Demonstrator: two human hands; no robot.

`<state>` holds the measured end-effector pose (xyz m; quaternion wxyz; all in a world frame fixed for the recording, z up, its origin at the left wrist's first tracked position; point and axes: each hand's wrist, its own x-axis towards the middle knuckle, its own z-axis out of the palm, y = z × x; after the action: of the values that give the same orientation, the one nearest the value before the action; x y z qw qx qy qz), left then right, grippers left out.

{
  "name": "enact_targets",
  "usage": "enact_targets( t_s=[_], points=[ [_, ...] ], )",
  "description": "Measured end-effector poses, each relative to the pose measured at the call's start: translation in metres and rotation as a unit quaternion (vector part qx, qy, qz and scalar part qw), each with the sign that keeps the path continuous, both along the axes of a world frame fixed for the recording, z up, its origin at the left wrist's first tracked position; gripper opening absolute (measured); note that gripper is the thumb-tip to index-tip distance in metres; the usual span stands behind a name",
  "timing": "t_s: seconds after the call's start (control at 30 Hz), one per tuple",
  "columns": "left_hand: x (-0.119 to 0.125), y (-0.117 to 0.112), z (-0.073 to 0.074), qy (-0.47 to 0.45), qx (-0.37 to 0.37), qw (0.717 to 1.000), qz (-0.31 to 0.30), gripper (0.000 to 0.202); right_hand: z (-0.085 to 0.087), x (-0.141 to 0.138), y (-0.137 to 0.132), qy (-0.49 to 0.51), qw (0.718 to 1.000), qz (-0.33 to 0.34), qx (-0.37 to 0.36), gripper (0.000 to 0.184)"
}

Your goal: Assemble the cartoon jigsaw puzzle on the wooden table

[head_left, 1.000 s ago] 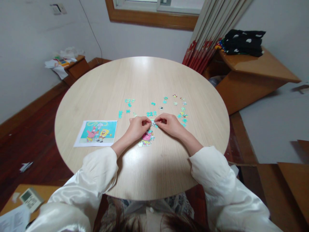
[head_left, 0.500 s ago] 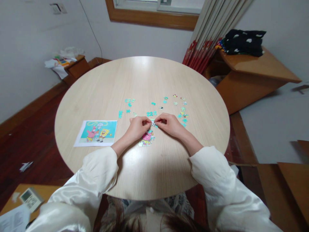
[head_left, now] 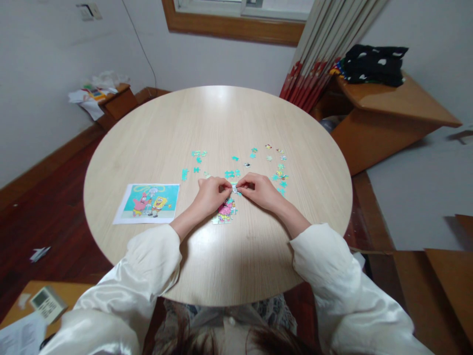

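Note:
My left hand point(head_left: 212, 193) and my right hand point(head_left: 258, 189) meet over the middle of the table, each with thumb and forefinger pinched. Between their fingertips are small pale puzzle pieces point(head_left: 234, 188) with grey and dark markings; how many are joined there I cannot tell. Just below lies a joined puzzle section point(head_left: 224, 212) in pink, yellow and teal, its upper left part hidden by my left hand. Beyond my fingers sit joined teal puzzle pieces point(head_left: 229, 174). Loose puzzle pieces point(head_left: 281, 175) lie past my right hand.
A printed cartoon picture point(head_left: 151, 203) lies left of my left hand on the round table point(head_left: 155, 133). More teal pieces point(head_left: 185, 174) are scattered at centre left. A wooden cabinet point(head_left: 391, 113) with a black patterned cloth point(head_left: 375, 64) stands at the right, near the curtain point(head_left: 314, 54).
Both hands stay in nearly the same place. The pale pieces between the fingertips look slightly shifted or turned; nothing else has visibly moved.

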<state>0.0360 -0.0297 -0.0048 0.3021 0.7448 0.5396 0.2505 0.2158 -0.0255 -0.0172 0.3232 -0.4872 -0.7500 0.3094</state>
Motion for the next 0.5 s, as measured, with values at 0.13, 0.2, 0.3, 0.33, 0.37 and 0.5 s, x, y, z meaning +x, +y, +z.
enact_targets(
  t_s=[0.13,0.2,0.3,0.33,0.37,0.5],
  points=[
    [-0.0029,0.0,0.0032,0.028,0.018,0.999,-0.004,0.005,0.0007,0.0003,-0.0005,-0.002,1.0,0.001,-0.003,0.011],
    [-0.0036,-0.0003,0.0035,0.048,0.016,0.999,-0.009,0.008,0.0005,0.0003,-0.0006,-0.003,1.0,0.0,-0.002,0.013],
    [-0.0034,-0.0013,0.0028,0.065,0.011,0.998,-0.016,0.009,0.0001,0.0002,-0.0007,-0.005,1.0,0.001,0.001,0.013],
    [-0.0032,-0.0016,0.0025,0.066,0.011,0.998,-0.016,0.008,0.0001,0.0002,-0.0007,-0.006,1.0,0.002,0.001,0.013],
    [-0.003,-0.0019,0.0021,0.067,0.012,0.998,-0.017,0.007,0.0002,0.0002,-0.0007,-0.008,1.0,0.002,0.002,0.013],
    [-0.0022,-0.0025,0.0008,0.067,0.012,0.998,-0.013,0.004,0.0011,0.0004,-0.0006,-0.015,1.0,0.0,-0.001,0.013]
  ],
)
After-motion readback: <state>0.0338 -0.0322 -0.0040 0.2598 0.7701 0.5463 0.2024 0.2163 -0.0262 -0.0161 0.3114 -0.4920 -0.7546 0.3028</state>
